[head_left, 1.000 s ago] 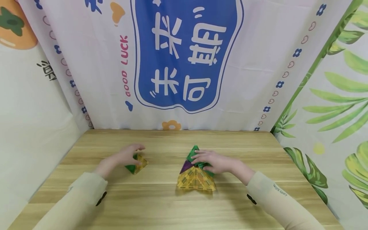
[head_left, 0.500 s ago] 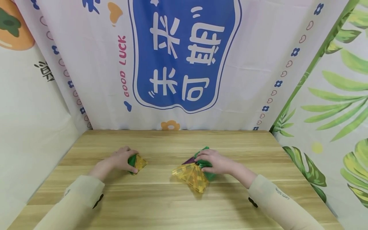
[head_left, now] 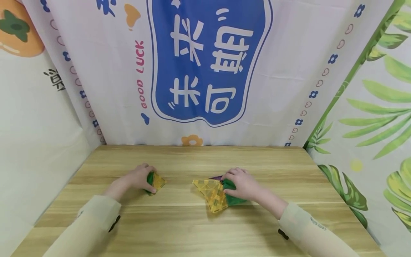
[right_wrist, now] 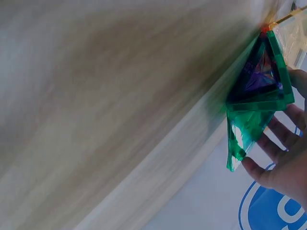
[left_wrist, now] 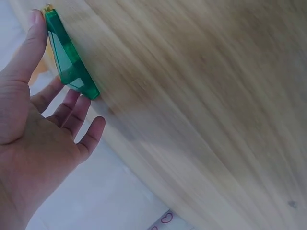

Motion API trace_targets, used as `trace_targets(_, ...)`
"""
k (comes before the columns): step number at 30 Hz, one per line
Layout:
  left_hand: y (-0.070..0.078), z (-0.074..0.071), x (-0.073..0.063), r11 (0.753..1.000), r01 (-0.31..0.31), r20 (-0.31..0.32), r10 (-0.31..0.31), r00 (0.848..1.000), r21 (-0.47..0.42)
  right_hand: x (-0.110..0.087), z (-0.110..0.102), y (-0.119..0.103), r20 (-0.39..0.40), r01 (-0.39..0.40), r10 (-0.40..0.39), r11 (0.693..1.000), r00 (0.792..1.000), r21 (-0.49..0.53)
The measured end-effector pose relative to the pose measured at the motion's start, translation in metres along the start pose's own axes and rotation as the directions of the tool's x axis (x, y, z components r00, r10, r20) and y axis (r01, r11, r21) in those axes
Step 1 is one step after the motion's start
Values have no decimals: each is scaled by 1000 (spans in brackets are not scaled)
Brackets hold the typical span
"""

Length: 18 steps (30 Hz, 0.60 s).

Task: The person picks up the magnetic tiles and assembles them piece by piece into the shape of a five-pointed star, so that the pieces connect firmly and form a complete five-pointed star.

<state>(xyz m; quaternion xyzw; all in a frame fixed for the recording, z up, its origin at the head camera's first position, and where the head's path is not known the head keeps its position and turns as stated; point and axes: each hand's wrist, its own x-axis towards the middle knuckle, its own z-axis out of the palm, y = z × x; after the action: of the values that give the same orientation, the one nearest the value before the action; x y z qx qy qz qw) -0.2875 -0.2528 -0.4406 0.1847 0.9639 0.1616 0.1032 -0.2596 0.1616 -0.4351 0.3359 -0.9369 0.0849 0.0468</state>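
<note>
On the left part of the table, my left hand (head_left: 139,177) grips a small piece of green and yellow translucent magnetic tiles (head_left: 159,182) between thumb and fingers. The left wrist view shows its green tile (left_wrist: 69,60) standing on the wood, thumb at one end and fingers at the other. Right of centre, my right hand (head_left: 243,182) holds a larger build of yellow, green and purple magnetic tiles (head_left: 210,192). Its yellow triangles spread left and toward me. Most of the purple tile is hidden. In the right wrist view, green triangles (right_wrist: 247,125) lie against my right fingers.
The wood-grain table (head_left: 179,232) ends at the back against a printed white cloth (head_left: 122,125). A plain white cloth (head_left: 41,142) hangs at the left side and a leaf-patterned one (head_left: 346,150) at the right.
The larger build has turned clockwise under my right hand, its yellow part swinging left. My left hand has closed its thumb and fingers on the small piece, which stays nearly in place.
</note>
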Motion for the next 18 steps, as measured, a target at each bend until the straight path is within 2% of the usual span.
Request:
trace_targets(4,2,-1,5,997,-5,11,5,1000,-83,-3,3,-4,-35,-4,3,1000,999,-20)
trace_targets(9,5,-3,13,979,-20,18,24,1000,-203,-4,8,-6,-43,-15,14,1000,999,-25)
trace_targets(15,17,-7,22,966,-121,-43,114,993,-230,-5,13,-9,-72,5,-6,1000,997,-9)
trace_targets(18,25,-11,25,960,-151,-64,140,988,-237,-5,13,-10,-66,6,-6,1000,998,-1)
